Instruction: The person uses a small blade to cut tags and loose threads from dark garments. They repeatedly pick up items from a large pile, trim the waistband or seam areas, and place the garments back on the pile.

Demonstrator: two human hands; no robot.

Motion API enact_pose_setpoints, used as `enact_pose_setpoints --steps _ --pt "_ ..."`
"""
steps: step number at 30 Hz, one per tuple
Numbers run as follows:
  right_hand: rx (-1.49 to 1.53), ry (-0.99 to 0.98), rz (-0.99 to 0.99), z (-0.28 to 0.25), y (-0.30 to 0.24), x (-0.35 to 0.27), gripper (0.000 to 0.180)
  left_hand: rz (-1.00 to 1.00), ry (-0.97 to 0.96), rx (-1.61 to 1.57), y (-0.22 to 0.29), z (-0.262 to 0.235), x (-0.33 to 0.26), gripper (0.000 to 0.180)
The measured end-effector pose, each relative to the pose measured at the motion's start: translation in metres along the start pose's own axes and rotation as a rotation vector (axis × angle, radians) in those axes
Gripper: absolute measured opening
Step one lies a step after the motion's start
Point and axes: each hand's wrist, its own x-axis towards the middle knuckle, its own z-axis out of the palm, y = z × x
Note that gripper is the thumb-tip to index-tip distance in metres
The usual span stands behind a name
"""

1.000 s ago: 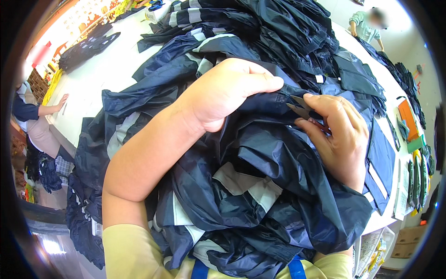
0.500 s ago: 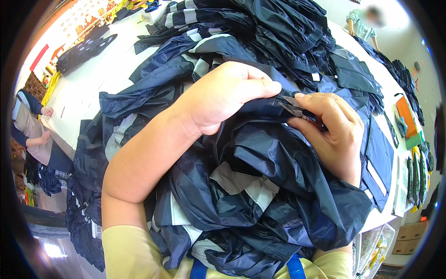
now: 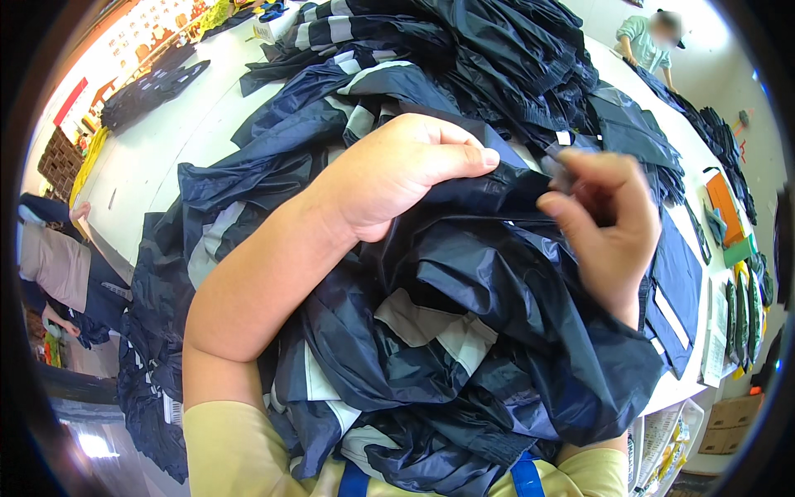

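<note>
Closest to the wearer, a heap of dark navy rain jackets (image 3: pixel 464 331) with pale grey reflective bands spills over the near edge of a white desk (image 3: pixel 166 157) and into the person's lap. Their left hand (image 3: pixel 397 170) lies on top of the heap, fingers curled down and thumb stretched along a fold, pressing and gripping the shiny cloth. Just beside it, the right hand (image 3: pixel 609 224) has lifted slightly off the fabric since a moment ago, when it lay flat against the cloth; now its fingers are bent toward the thumb, pinching something small and pale, blurred by motion, so what it is cannot be told. That lift suggests a small bit has just been pulled or snipped clear of the jacket, while the left hand keeps the spot steady. Farther back, more navy jackets (image 3: pixel 464 50) are piled high across the desk. At the right edge lie orange and green packets (image 3: pixel 729 215). Beyond, a co-worker in a pale green top (image 3: pixel 646 45) stands at the far end, and another person's arm (image 3: pixel 58 257) shows at the left
</note>
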Motion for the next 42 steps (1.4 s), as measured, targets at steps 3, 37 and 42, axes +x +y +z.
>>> enact_pose_setpoints --steps 3,37,42 --pt "0.407 0.080 0.132 -0.003 0.020 0.008 0.040 0.087 -0.034 0.161 0.004 -0.007 -0.008 0.021" --pt "0.793 -0.165 0.352 0.008 0.014 0.003 0.015 0.564 0.252 -0.031 0.003 -0.003 -0.029 0.029" --pt "0.820 -0.050 0.420 0.002 0.015 0.002 0.011 1.036 0.404 1.079 0.018 -0.007 -0.040 0.046"
